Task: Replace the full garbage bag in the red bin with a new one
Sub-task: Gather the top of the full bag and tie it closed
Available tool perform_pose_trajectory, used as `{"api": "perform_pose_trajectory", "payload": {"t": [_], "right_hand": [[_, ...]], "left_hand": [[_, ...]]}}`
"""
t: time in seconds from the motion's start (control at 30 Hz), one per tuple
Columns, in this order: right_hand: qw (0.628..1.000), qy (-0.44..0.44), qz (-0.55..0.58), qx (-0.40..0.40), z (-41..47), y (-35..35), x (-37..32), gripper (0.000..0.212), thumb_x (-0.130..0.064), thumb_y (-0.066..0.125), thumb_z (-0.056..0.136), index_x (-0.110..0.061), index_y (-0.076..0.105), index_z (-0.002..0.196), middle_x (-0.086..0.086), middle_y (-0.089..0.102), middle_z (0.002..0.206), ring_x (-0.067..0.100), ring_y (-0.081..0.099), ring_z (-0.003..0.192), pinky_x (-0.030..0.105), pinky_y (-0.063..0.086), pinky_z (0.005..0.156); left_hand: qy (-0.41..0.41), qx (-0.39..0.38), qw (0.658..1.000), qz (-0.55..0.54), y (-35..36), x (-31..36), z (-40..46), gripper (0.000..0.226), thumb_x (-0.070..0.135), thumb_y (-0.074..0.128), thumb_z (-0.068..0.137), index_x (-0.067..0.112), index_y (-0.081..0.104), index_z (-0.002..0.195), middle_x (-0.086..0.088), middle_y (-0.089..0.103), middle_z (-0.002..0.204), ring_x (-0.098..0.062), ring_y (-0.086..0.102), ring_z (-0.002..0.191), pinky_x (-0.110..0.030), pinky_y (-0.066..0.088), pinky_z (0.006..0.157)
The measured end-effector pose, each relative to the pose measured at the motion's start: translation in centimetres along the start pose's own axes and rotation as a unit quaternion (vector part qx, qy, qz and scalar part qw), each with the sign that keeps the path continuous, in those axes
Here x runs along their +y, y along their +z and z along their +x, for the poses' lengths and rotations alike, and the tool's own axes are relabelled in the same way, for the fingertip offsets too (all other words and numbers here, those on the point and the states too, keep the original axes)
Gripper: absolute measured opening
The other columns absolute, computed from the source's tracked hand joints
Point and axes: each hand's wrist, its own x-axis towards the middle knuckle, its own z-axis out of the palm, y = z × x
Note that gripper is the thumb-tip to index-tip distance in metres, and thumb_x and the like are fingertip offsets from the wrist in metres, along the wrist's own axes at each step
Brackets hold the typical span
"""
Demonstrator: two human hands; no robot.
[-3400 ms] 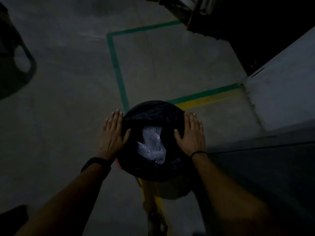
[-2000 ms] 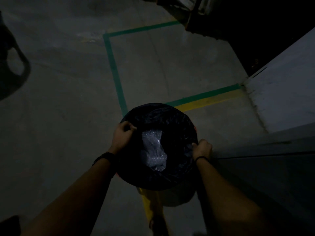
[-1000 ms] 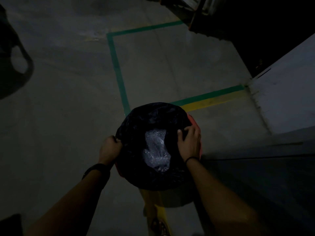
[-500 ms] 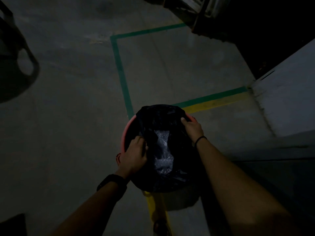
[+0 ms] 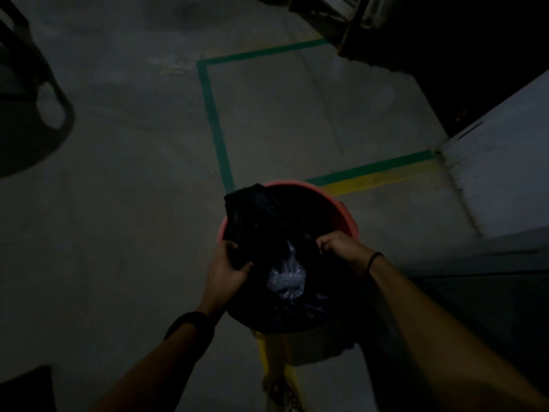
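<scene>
Evidently gathering the top for lifting, the left hand [image 5: 225, 272] clenched a bunch of the black bag [image 5: 261, 221] at the red bin's [image 5: 341, 209] left rim, while the right hand [image 5: 341, 245] pinched the bag's edge toward the bin's right side; crumpled plastic [image 5: 286, 278] sat inside.

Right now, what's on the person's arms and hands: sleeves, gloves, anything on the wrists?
Both forearms are bare, with no sleeves in view and no gloves. The left hand has a wide dark band at its wrist, like a watch or tracker. The right hand has a thin dark loop round its wrist.
</scene>
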Motion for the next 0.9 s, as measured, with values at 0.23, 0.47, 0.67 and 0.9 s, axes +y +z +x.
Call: {"api": "perform_pose_trajectory", "payload": {"t": [0.23,0.47,0.67,0.9], "right_hand": [[0.983,0.050,-0.090,0.149,-1.8,-4.2,5.2,0.033,-0.003,0.042,0.076,-0.019,0.045,0.046,0.001,0.048,0.058,0.020,0.047,0.065,0.023,0.032,0.055],[0.967,0.109,0.089,0.213,-3.8,-3.8,6.7,0.069,-0.010,0.073,0.078,-0.013,0.039,0.138,0.007,0.053,0.114,0.027,0.056,0.100,0.034,0.049,0.090],[0.946,0.176,0.008,0.272,-4.4,-1.5,9.1,0.020,0.004,0.058,0.084,0.013,0.066,0.100,0.016,0.063,0.090,0.026,0.059,0.085,0.035,0.044,0.073],[0.885,0.145,-0.011,0.443,-4.8,-2.7,5.3,0.024,0.010,0.050,0.084,0.010,0.067,0.102,0.029,0.067,0.105,0.040,0.064,0.100,0.036,0.049,0.083]], "left_hand": [[-0.143,0.116,0.981,-0.058,-5.1,-1.7,1.1,0.056,0.013,0.073,0.080,0.011,0.045,0.129,-0.008,0.058,0.110,-0.026,0.062,0.091,-0.038,0.054,0.075],[-0.236,0.055,0.970,-0.007,-8.8,-4.5,1.5,0.018,0.005,0.059,0.086,-0.002,0.064,0.103,-0.019,0.066,0.094,-0.029,0.061,0.077,-0.031,0.048,0.062],[-0.236,0.065,0.969,-0.044,-9.8,-5.8,1.2,0.021,0.028,0.055,0.094,0.011,0.065,0.103,-0.013,0.067,0.092,-0.031,0.065,0.079,-0.035,0.052,0.068],[-0.262,0.085,0.943,-0.187,-12.6,-6.8,4.1,0.022,0.008,0.049,0.090,0.004,0.065,0.104,-0.018,0.065,0.100,-0.035,0.065,0.086,-0.041,0.056,0.069]]}}
